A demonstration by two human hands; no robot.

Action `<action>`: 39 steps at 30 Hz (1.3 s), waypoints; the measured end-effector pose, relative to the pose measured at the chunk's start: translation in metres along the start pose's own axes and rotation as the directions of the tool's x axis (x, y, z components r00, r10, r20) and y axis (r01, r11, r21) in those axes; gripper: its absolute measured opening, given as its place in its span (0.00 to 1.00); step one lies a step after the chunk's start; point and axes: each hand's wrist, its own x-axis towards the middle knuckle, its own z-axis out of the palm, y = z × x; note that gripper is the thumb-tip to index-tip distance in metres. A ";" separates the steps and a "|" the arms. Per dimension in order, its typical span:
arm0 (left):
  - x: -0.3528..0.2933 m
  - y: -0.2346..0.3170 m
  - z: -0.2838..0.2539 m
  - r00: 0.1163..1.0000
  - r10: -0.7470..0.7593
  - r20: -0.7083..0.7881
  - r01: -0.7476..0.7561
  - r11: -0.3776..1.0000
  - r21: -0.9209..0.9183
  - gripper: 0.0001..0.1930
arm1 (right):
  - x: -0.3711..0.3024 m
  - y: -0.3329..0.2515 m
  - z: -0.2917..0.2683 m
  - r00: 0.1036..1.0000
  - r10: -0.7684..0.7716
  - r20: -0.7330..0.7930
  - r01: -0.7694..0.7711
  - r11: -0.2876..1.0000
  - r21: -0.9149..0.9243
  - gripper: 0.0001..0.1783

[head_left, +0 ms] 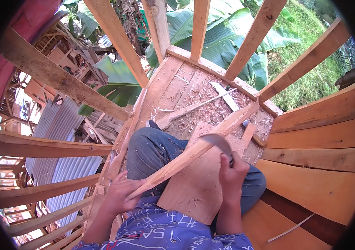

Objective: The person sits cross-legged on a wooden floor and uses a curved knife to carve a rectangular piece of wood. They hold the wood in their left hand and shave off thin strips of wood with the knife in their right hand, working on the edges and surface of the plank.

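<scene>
My left hand (123, 193) is closed round the near end of a long pale wooden stick (181, 161). The stick slants up to the right across my lap, its far end by the front right corner. In my right hand (232, 171) is a knife with a broad curved blade (217, 142), slightly blurred. The blade overlaps the stick's middle; whether it touches the wood I cannot tell. A flat wooden board (196, 193) lies on my lap beneath the stick, with a few shavings on it.
Wood shavings litter the plank floor (202, 89). A tapered stick (190, 110) and a long flat metal blade (226, 96) lie there. Wooden slats (57, 81) rise at the left and front. A plank wall (319, 137) stands at the right, with a thin strip (290, 228) near it.
</scene>
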 end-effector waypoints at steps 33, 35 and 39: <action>0.008 0.008 0.007 0.998 0.018 -0.052 -0.017 1.000 0.022 0.19 | 0.022 0.022 0.019 0.973 -0.230 -0.033 0.232 0.970 0.078 0.26; 0.005 0.004 0.001 0.999 0.019 -0.033 -0.018 0.999 0.029 0.20 | 0.033 0.030 0.018 0.996 -0.069 -0.057 0.075 0.989 0.124 0.26; 0.012 0.013 -0.004 1.000 0.008 -0.030 -0.007 1.000 0.022 0.20 | 0.039 0.034 0.022 0.995 -0.062 -0.074 0.069 0.993 0.099 0.28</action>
